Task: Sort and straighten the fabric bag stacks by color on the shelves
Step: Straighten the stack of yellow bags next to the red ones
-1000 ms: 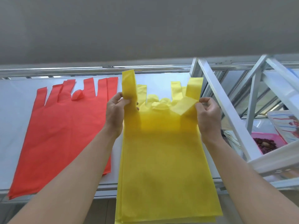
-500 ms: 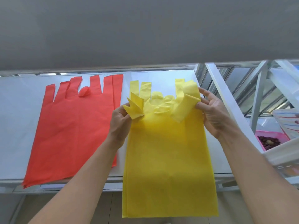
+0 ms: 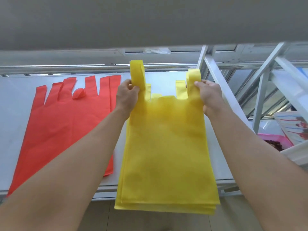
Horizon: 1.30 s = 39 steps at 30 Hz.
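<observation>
A stack of yellow fabric bags (image 3: 166,147) hangs in front of me, lifted off the white shelf (image 3: 13,124); its lower edge drops below the shelf's front rail. My left hand (image 3: 126,97) grips the stack's left handle strips, which stand upright above my fingers. My right hand (image 3: 208,95) grips the right handle strips. A stack of red fabric bags (image 3: 63,127) lies flat on the shelf to the left, its handles fanned unevenly and one curled over.
A white metal shelf post (image 3: 223,90) slants down just right of my right hand. Beyond it, a pink tub (image 3: 275,140) with dark contents and a painted sheet (image 3: 293,124) sit on the neighbouring rack. A grey board overhangs the shelf.
Both hands have raised the yellow stack by its handles. The folded, crumpled handle strips now stand straight up, and the stack hangs flatter.
</observation>
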Available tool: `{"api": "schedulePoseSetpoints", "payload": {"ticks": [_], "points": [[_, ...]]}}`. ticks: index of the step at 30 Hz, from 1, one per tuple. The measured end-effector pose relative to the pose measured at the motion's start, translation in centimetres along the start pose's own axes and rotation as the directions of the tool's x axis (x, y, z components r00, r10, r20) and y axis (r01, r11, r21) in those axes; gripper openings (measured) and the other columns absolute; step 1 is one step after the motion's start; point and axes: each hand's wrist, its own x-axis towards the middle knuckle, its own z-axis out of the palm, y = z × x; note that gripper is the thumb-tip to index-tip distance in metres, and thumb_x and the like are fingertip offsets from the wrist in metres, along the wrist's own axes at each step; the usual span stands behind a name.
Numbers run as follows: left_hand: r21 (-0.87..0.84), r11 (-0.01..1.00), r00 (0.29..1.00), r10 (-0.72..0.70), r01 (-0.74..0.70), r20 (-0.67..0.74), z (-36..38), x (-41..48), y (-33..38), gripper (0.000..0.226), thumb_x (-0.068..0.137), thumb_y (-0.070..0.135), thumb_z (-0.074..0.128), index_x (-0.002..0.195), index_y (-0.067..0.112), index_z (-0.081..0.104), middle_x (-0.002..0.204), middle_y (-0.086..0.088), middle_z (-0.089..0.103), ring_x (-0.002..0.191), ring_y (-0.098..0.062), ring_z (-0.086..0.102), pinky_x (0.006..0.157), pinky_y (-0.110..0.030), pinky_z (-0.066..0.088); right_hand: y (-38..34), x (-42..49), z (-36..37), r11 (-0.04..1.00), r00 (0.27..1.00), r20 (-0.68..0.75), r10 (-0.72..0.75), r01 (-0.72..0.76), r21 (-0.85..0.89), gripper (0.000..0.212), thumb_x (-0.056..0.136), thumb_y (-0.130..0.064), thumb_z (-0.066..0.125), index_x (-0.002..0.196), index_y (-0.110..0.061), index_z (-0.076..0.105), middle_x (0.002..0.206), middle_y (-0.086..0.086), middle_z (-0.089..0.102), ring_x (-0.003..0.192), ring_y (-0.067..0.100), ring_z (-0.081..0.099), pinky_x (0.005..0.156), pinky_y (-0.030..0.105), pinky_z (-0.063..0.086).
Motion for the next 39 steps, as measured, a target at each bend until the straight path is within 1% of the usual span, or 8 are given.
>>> {"api": "schedulePoseSetpoints", "payload": {"ticks": [5, 8, 13, 21, 25, 30, 35, 39], "points": [[0.196, 0.98, 1.0, 0.019, -0.016, -0.016, 2.0, 2.1, -0.4, 0.027, 0.092, 0.016, 0.054, 0.116, 0.019, 0.066, 0.105, -0.003, 0.073, 0.096, -0.026, 0.069, 0.079, -0.038, 0.054, 2.3, 4.9, 0.9, 0.995, 1.0, -0.019, -0.023, 0.021, -0.097, 0.022, 0.084, -0.032, 0.064, 0.099, -0.019, 0.074, 0.102, 0.017, 0.078, 0.091, 0.029, 0.073, 0.091, 0.061, 0.058], [0.371, 0.929, 1.0, 0.008, -0.01, 0.007, 2.8, 2.9, -1.7, 0.029, 0.091, 0.015, 0.059, 0.119, 0.011, 0.064, 0.117, -0.012, 0.067, 0.107, -0.03, 0.063, 0.08, -0.032, 0.045, 1.5, 2.6, 1.9, 0.945, 0.999, -0.024, -0.025, 0.016, -0.327, 0.012, 0.096, -0.016, 0.061, 0.102, -0.016, 0.071, 0.11, 0.012, 0.077, 0.092, 0.027, 0.071, 0.086, 0.038, 0.058], [0.642, 0.766, 0.999, 0.033, -0.03, 0.007, 3.6, 2.8, -3.1, 0.033, 0.093, 0.023, 0.07, 0.118, 0.004, 0.06, 0.131, -0.023, 0.049, 0.125, -0.041, 0.047, 0.098, -0.044, 0.045, 1.9, 2.1, 2.3, 0.806, 0.989, -0.012, -0.148, 0.114, -0.581, 0.029, 0.093, -0.013, 0.063, 0.121, -0.008, 0.07, 0.118, 0.01, 0.072, 0.108, 0.027, 0.068, 0.08, 0.031, 0.049], [0.573, 0.82, 0.998, 0.037, -0.001, -0.051, 3.6, 3.2, -1.9, 0.035, 0.098, 0.029, 0.068, 0.123, 0.006, 0.061, 0.134, -0.017, 0.055, 0.127, -0.036, 0.052, 0.106, -0.044, 0.044, 3.3, 1.6, 0.0, 0.876, 0.931, -0.275, -0.24, 0.086, -0.474, 0.022, 0.098, -0.012, 0.051, 0.116, -0.014, 0.064, 0.106, 0.0, 0.067, 0.099, 0.021, 0.063, 0.077, 0.03, 0.048], [0.632, 0.775, 1.0, 0.016, -0.007, -0.008, 4.0, 2.7, -1.8, 0.047, 0.091, 0.03, 0.078, 0.128, 0.008, 0.058, 0.135, -0.016, 0.053, 0.128, -0.034, 0.05, 0.107, -0.042, 0.042, 4.4, 2.3, -0.5, 0.75, 0.967, -0.201, -0.155, -0.017, -0.661, 0.034, 0.099, -0.026, 0.063, 0.129, -0.009, 0.059, 0.135, 0.016, 0.057, 0.125, 0.033, 0.055, 0.101, 0.039, 0.045], [0.58, 0.811, 0.997, -0.048, 0.072, -0.056, 5.1, 2.3, -0.3, 0.062, 0.088, 0.005, 0.078, 0.138, 0.006, 0.042, 0.129, -0.017, 0.059, 0.12, -0.035, 0.06, 0.088, -0.038, 0.047, 3.1, 1.8, 0.0, 0.525, 0.972, -0.131, -0.197, -0.008, -0.851, 0.071, 0.098, -0.052, 0.064, 0.136, 0.006, 0.048, 0.141, 0.028, 0.05, 0.136, 0.039, 0.043, 0.11, 0.042, 0.037], [0.57, 0.818, 0.997, -0.058, 0.079, -0.054, 5.1, 1.9, -0.5, 0.034, 0.093, 0.019, 0.074, 0.12, 0.005, 0.058, 0.114, -0.012, 0.064, 0.115, -0.033, 0.062, 0.087, -0.038, 0.048, 2.6, 2.6, 0.4, 0.413, 0.99, -0.001, -0.139, 0.057, -0.909, 0.062, 0.094, -0.05, 0.072, 0.125, 0.003, 0.058, 0.13, 0.019, 0.062, 0.124, 0.037, 0.058, 0.1, 0.044, 0.046], [0.471, 0.878, 0.996, 0.091, -0.085, 0.01, 4.2, 1.0, -1.5, 0.021, 0.098, 0.028, 0.067, 0.103, 0.008, 0.063, 0.101, -0.005, 0.063, 0.101, -0.028, 0.06, 0.078, -0.032, 0.039, 1.9, 3.1, 0.1, 0.519, 0.999, 0.005, -0.048, 0.029, -0.854, 0.044, 0.089, -0.036, 0.08, 0.11, -0.005, 0.058, 0.114, 0.016, 0.063, 0.118, 0.037, 0.061, 0.085, 0.04, 0.047]]}}
